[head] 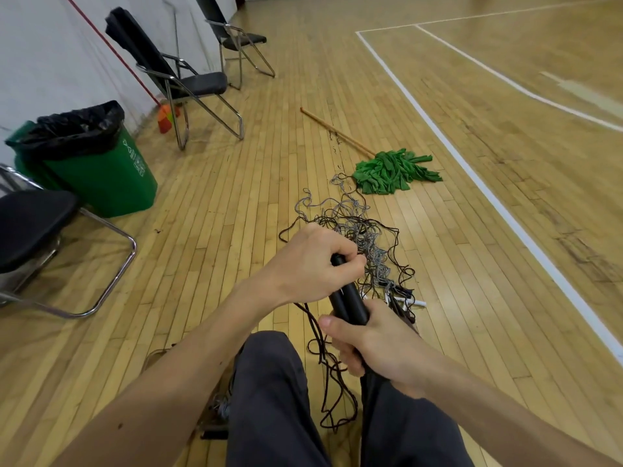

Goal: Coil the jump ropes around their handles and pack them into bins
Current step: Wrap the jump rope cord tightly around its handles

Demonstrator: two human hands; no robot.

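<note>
left hand (pixel 313 261) curled over the top end of the black handles (pixel 349 298), fingertips pinching there. right hand (pixel 367 345) wrapped round the lower end, thumb lying across the front. handles held side by side, tilted, above the gap between the knees. dark rope (pixel 332 382) hangs from them in loose loops between the trouser legs (pixel 269 399), down to the floor (pixel 219 197).

straight ahead on the floor, touching distance past the hands: rope tangle (pixel 354 227), grey and dark cords mixed, some white handle ends (pixel 409 299) at its right edge. green mop (pixel 394 171) lies just beyond the tangle, wooden shaft pointing away. green trash bin (pixel 101 170) with black liner off to the left by the wall, folding chairs (pixel 188 85) near it. white court line (pixel 472 170) runs along the right.
</note>
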